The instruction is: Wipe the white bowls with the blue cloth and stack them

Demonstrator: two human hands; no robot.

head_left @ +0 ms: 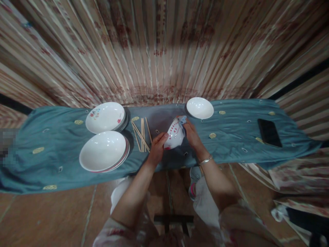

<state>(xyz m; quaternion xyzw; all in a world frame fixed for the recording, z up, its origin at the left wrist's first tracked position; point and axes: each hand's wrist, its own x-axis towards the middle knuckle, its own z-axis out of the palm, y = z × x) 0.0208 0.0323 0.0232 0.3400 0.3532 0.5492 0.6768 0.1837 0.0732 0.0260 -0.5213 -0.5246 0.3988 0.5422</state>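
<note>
Between my hands, above the middle of the table, is a small white bowl [177, 136] with red markings, tilted on its side so its outside shows. My left hand [157, 146] is closed on the bowl's left edge. A bluish cloth [182, 120] is pressed against the bowl's upper right by my right hand [190, 132], whose fingers are partly hidden behind it. Just left of my left hand lie several wooden chopsticks [142, 135], some crossed. Beyond my right hand, another white bowl [199, 107] rests upright on the table.
A stack of flowered plates [105, 117] stands at the back left, with a stack of larger bowls [102, 152] in front. A black phone [269, 132] lies at the right end of the teal tablecloth [231, 137]. Pleated curtains [159, 51] hang right behind the table.
</note>
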